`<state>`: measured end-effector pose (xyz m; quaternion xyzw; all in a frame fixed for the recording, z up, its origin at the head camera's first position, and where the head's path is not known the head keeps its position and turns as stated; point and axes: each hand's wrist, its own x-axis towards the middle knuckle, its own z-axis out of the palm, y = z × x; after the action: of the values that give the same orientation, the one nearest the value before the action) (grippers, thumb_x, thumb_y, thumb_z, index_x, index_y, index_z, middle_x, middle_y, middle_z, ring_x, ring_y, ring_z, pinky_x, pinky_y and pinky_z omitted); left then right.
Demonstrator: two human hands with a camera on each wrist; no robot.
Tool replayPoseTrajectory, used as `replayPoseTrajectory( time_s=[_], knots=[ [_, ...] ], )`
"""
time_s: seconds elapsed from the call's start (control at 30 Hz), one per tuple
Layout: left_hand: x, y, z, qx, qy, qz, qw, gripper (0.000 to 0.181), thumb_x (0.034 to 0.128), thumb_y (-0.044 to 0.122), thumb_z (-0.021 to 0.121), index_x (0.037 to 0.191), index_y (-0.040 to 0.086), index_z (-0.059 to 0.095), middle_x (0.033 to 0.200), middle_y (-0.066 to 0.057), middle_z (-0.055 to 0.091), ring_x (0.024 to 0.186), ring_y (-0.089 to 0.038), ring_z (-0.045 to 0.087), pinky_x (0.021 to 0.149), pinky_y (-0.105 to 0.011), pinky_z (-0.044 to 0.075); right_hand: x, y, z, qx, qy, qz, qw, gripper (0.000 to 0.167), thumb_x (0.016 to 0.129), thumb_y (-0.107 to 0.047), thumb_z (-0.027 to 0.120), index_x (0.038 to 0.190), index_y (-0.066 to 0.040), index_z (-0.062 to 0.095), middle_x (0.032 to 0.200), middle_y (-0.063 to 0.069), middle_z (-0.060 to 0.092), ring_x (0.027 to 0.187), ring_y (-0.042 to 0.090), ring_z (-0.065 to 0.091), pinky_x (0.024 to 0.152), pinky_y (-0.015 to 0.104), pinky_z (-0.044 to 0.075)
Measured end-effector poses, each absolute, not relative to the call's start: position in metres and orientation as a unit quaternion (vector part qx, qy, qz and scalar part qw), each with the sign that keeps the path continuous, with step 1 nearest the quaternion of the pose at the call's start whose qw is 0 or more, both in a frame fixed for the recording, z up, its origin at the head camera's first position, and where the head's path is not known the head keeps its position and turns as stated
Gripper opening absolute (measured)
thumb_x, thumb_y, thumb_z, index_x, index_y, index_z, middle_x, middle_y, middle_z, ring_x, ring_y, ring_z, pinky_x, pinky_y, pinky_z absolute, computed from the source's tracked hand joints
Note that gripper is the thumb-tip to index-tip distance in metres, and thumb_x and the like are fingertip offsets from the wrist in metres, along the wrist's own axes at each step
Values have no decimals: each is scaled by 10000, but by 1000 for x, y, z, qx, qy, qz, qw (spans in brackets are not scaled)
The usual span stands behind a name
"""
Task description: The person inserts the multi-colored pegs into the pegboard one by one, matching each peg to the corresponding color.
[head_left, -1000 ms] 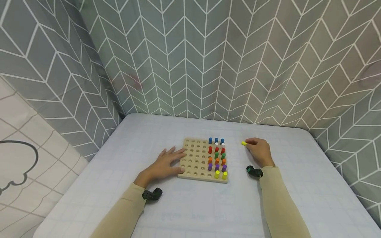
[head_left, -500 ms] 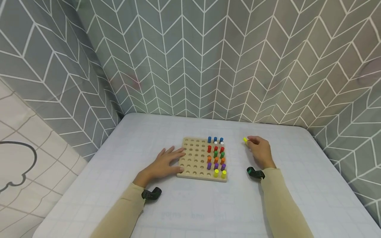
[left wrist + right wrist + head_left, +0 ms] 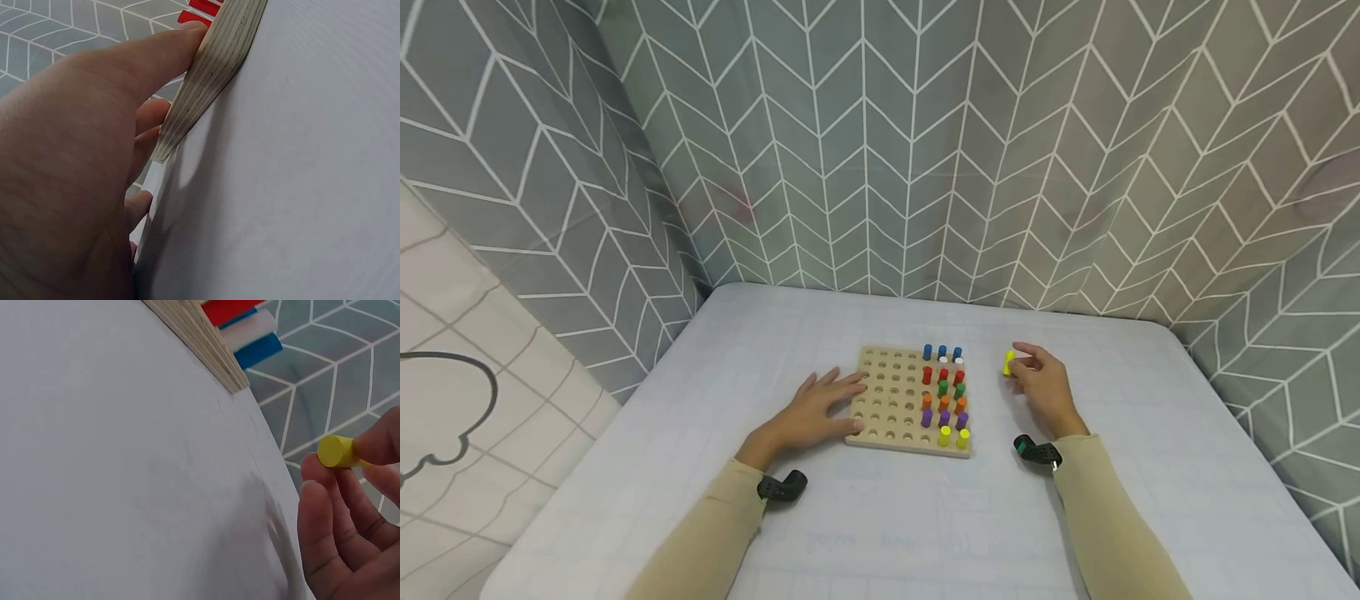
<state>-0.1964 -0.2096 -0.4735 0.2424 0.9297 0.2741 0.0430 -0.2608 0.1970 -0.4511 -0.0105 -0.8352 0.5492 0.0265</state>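
A wooden pegboard (image 3: 901, 449) lies on the table, with rows of round holes. My left hand (image 3: 808, 419) rests at its left edge, fingers spread; the thumb touches the board's side in the left wrist view. To the right of the board, my right hand (image 3: 1045, 387) pinches a yellow peg (image 3: 1008, 363) between thumb and fingertips, above the table. That peg stands roughly upright in the head view. Its round end faces the camera in the right wrist view.
Pegs fill part of the board's right side: blue (image 3: 942, 352), white (image 3: 958, 363), red (image 3: 927, 376), green (image 3: 943, 388), orange (image 3: 944, 403), purple (image 3: 944, 418) and two yellow pegs (image 3: 944, 436). A white cloth covers the table (image 3: 880, 517). Patterned curtains (image 3: 910, 167) stand behind it.
My right hand has turned the yellow peg from lying sideways to nearly upright and shifted slightly left towards the board. The left hand has stayed at the board's edge.
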Motion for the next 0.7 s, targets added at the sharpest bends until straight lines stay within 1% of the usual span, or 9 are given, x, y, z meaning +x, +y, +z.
replayPoseTrajectory(
  time_s=[0.1,0.23,0.33,0.4,0.53,0.63,0.7],
  knots=[
    [-197,-210,-473,244,929,275,46,745,915,617,609,1531,233,441,1627,116,262,1531,-289,87,1210,-543,-45,-256,191,-451,-7,-830,557,21,459,979,-136,586,1424,-37,536,1141,187,629,835,189,658,680,227,564],
    [-198,-210,-471,240,931,271,50,749,915,614,611,1535,233,433,1628,120,254,1532,-282,82,1211,-537,-49,-250,184,-447,2,-827,562,2,440,996,-178,571,1409,-30,547,1189,175,609,943,223,662,748,240,582],
    [-199,-208,-467,240,932,267,49,748,914,606,616,1535,231,435,1624,134,250,1532,-278,83,1213,-530,-48,-247,182,-443,-6,-819,574,-3,440,1008,-213,561,1411,-38,540,1209,161,599,990,251,668,774,239,585],
    [-200,-207,-466,241,932,265,50,747,913,607,618,1535,235,435,1621,144,250,1532,-275,85,1214,-526,-47,-246,182,-440,-15,-808,589,-2,440,1010,-206,560,1412,-29,532,1207,170,598,987,261,679,778,237,586],
    [-202,-207,-466,245,932,262,48,746,910,613,615,1530,236,444,1621,140,260,1531,-278,92,1214,-530,-44,-242,182,-438,-24,-793,608,-11,433,1016,-202,567,1401,-10,519,1195,171,596,981,215,678,793,221,580],
    [-201,-208,-470,243,932,265,45,745,908,619,610,1526,232,451,1622,126,270,1531,-283,94,1212,-538,-44,-238,178,-438,-13,-793,609,-27,425,1016,-201,573,1386,-1,511,1181,156,596,987,181,661,803,226,579],
    [-200,-209,-472,239,932,268,45,745,904,620,612,1521,231,459,1621,122,275,1531,-284,96,1211,-542,-44,-234,175,-438,2,-788,615,-34,420,1008,-175,584,1369,24,506,1167,162,593,990,189,655,810,249,585]
  ],
)
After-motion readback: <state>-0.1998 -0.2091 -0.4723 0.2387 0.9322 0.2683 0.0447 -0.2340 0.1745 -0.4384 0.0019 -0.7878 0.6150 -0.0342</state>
